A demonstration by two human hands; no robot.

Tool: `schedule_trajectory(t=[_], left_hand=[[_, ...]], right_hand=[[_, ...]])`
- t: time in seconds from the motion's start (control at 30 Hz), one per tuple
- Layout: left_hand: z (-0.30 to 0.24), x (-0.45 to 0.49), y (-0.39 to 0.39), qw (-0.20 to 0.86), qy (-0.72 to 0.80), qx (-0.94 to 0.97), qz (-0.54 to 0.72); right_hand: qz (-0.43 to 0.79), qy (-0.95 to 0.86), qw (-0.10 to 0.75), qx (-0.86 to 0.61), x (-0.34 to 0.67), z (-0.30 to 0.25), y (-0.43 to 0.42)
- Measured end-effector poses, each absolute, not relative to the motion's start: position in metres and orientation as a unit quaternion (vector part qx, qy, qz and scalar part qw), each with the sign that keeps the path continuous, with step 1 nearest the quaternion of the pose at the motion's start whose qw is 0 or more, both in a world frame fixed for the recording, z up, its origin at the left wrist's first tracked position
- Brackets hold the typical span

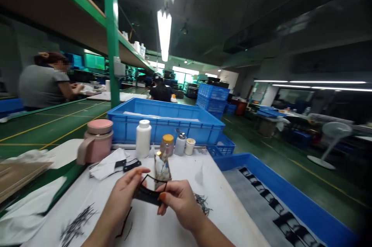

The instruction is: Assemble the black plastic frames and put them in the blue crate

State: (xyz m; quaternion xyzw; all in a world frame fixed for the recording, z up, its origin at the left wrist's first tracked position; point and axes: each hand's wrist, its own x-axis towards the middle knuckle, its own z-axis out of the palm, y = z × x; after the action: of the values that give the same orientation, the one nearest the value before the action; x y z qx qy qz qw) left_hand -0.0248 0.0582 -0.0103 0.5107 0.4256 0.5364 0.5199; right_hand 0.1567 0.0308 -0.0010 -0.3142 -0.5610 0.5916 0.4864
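Observation:
Both my hands meet over a white-covered table [221, 208], pinching one small black part with a thin curved strap [148, 192]. My left hand [123, 194] grips its left end with thumb and fingertips. At the part's right end my right hand [178, 200] is closed, its fingers curled under. Just behind the part stands a small clear bottle with a gold top [161, 167]. Black trimmings lie in a pile to the right of my right hand [203, 203] and in another near the left edge [77, 225].
A pink jug [97, 140], a white bottle [143, 138], a yellow-capped jar [167, 144] and two small bottles stand before a blue crate [165, 121]. Another blue tray [290, 200] with black parts lies at the right. One person sits at the far left [43, 80], another further back. A fan [331, 142] stands on the floor.

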Motion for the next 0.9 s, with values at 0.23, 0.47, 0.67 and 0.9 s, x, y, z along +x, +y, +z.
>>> schedule_trajectory(t=[0.23, 0.47, 0.67, 0.9], left_hand=[[-0.008, -0.026, 0.05, 0.464, 0.453, 0.553, 0.523], [-0.002, -0.017, 0.04, 0.38, 0.433, 0.624, 0.528], [0.004, -0.02, 0.04, 0.37, 0.433, 0.602, 0.559], [0.052, -0.049, 0.015, 0.319, 0.344, 0.432, 0.77]], right_hand=[[0.564, -0.551, 0.509, -0.346, 0.16, -0.002, 0.038], [0.545, -0.576, 0.497, -0.352, 0.164, 0.002, 0.037], [0.56, -0.573, 0.474, -0.364, 0.169, -0.005, 0.041], [0.586, -0.603, 0.418, -0.344, 0.164, -0.005, 0.036]])
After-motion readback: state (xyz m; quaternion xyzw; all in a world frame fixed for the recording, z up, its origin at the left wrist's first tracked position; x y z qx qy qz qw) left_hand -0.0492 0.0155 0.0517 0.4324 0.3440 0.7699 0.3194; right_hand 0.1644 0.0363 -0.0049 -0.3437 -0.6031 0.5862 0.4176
